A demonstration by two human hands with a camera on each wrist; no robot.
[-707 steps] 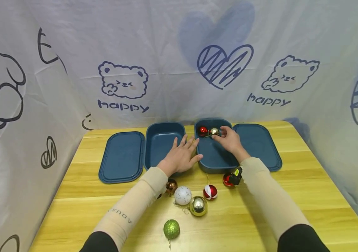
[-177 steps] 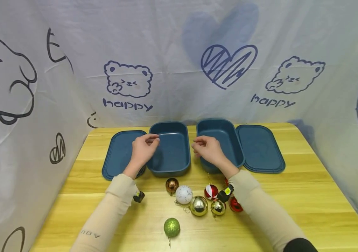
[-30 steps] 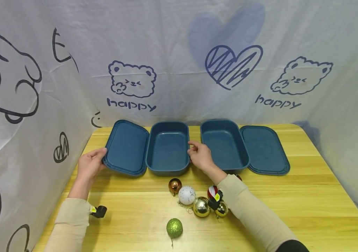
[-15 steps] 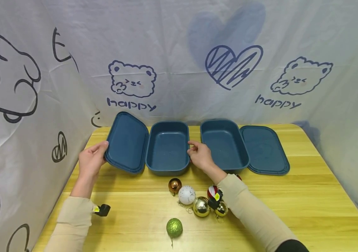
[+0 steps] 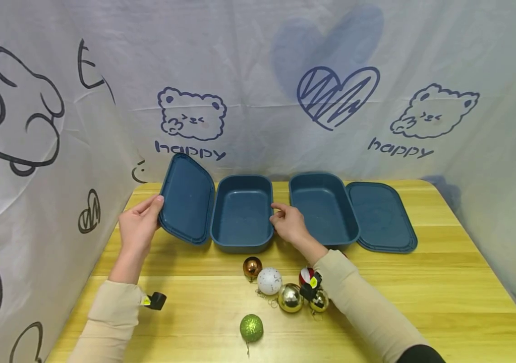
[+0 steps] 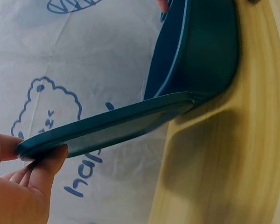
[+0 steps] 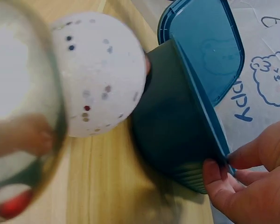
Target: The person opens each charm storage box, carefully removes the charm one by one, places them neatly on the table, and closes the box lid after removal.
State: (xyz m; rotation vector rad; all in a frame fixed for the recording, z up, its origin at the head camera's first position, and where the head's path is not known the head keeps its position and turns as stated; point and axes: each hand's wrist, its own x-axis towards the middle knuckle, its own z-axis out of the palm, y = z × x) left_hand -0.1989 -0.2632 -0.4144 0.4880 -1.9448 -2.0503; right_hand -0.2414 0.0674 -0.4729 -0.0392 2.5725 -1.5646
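Observation:
My left hand [image 5: 138, 224] pinches the left edge of a dark blue lid [image 5: 187, 199] between thumb and fingers. The lid stands tilted, its left side raised and its right edge low against the left blue box [image 5: 241, 249]. In the left wrist view the lid [image 6: 107, 122] slants from the fingertips down to the box's outer wall [image 6: 210, 51]. On the opposite side of that box, my right hand [image 5: 291, 225] pinches the rim. The right wrist view shows thumb and fingers of this hand [image 7: 256, 177] at the rim of the box [image 7: 170, 116].
A second blue box [image 5: 323, 212] stands to the right, its lid [image 5: 382, 217] flat beside it. In front lie several ornaments: copper [image 5: 252, 267], white speckled [image 5: 269, 281], gold [image 5: 290, 298], smaller gold [image 5: 319, 301], red-and-white [image 5: 305, 276] and green glitter [image 5: 251, 328]. Fabric walls surround the table.
Over the last second my left hand has raised the lid's left side, tilting it more steeply; the right hand stays put. Ornaments seen in the right box in the oldest frame are gone from it.

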